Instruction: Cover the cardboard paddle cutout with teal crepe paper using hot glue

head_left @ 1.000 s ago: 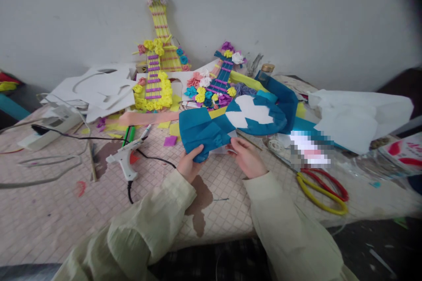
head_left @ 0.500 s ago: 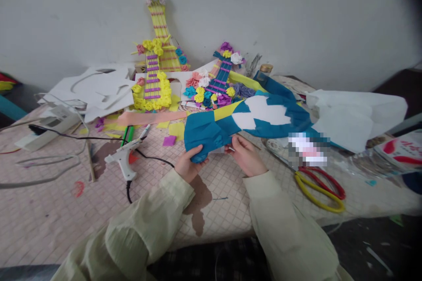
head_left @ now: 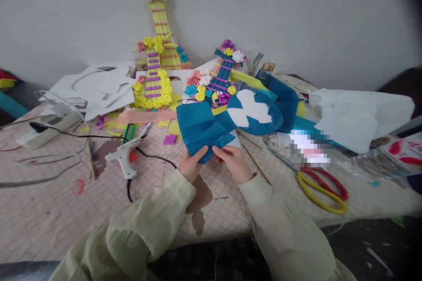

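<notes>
Both hands hold the near edge of a blue crepe-paper piece (head_left: 198, 125) above the table. My left hand (head_left: 191, 166) pinches its lower left part, thumb on top. Close beside it, my right hand (head_left: 234, 163) presses its thumb on the same edge; its other fingertips are hidden under the paper. Part of a white sheet (head_left: 235, 140) shows behind the right hand. The piece's rounded far end, with a bare white patch (head_left: 251, 112), points away to the right. Loose folds of blue paper lie across the near end.
A white glue gun (head_left: 124, 158) lies left of my hands, its cord trailing. Scissors (head_left: 323, 189) with red and yellow handles are at right, near a plastic bottle (head_left: 379, 156). Flower-covered paper guitars (head_left: 153, 74) stand behind. A thin stick (head_left: 257, 164) lies beside my right hand.
My right hand has moved left, next to my left hand, and now presses on the blue edge. The blue piece has turned, its rounded end shifting left and uncovering a thin stick.
</notes>
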Action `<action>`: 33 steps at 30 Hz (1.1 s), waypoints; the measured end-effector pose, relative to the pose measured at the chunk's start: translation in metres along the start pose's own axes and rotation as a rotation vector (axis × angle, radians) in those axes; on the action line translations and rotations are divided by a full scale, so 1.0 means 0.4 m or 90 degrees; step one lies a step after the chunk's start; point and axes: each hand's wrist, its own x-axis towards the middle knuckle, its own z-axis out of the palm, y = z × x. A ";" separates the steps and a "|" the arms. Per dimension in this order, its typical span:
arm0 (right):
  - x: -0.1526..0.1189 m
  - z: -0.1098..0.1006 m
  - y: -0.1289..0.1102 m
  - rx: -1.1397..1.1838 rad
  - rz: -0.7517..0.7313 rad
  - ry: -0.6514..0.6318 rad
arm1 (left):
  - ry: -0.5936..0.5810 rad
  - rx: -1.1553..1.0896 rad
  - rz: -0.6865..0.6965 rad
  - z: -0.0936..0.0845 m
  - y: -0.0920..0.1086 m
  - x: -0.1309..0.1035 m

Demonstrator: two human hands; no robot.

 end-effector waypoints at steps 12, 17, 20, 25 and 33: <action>0.030 -0.026 0.001 0.218 0.044 0.156 | 0.009 -0.018 -0.033 0.004 0.000 -0.006; 0.028 -0.030 -0.008 0.248 0.041 0.160 | -0.003 -0.024 -0.034 0.006 0.001 -0.008; 0.014 -0.018 -0.009 0.195 0.091 0.068 | -0.016 -0.023 -0.026 0.005 -0.001 -0.007; 0.003 -0.003 -0.003 0.109 0.041 0.034 | -0.048 -0.032 0.002 0.002 -0.009 -0.003; 0.007 -0.002 0.002 0.136 0.074 0.023 | -0.053 -0.059 -0.056 -0.008 -0.017 0.003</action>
